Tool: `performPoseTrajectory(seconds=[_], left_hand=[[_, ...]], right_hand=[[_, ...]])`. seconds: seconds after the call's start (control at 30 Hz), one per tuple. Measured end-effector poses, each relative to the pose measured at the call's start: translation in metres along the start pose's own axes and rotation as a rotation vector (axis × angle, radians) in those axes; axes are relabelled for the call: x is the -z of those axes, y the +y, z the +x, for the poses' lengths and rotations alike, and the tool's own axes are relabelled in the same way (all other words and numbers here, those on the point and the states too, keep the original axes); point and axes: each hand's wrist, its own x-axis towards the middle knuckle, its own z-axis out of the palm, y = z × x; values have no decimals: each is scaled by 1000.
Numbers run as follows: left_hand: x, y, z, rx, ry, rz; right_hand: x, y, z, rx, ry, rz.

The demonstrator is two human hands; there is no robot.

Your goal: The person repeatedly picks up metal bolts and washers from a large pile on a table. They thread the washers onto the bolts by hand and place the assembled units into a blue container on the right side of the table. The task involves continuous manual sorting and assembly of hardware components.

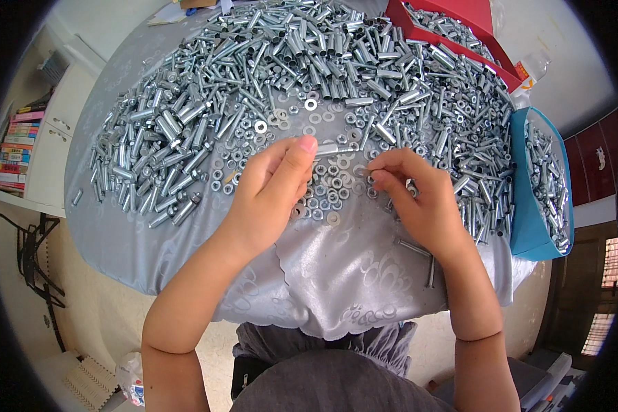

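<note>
I've a sleeved bolt [328, 150] gripped in the left hand [271, 185] over the table [117, 237], tip toward three o'clock; the right hand [426, 199], nearer, sits at the tip's five o'clock, fingers [395, 159] narrow, any hold unclear.

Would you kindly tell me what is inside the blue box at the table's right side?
The blue box holds a heap of silvery metal fasteners; the pieces underneath and the box's floor are covered.

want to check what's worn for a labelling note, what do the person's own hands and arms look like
The left hand and right hand are ungloved, with no ring or watch visible. Both forearms are bare, without sleeves in view; grey clothing covers the body.
</note>
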Motion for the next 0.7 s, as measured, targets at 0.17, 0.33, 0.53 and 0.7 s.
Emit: performPoseTrajectory(seconds=[0.17,0.33,0.53,0.7], left_hand=[[-4,3,-1,25,10,17],[-5,-1,-5,79,-171,53],[-6,3,-5,128,-282,-162],[-1,1,-6,178,-350,-205]], right_hand=[[2,-1,5,289,75,-104],[-1,-3,-2,74,30,283],[5,-5,-3,-60,-49,570],[4,-9,-2,-126,-70,603]])
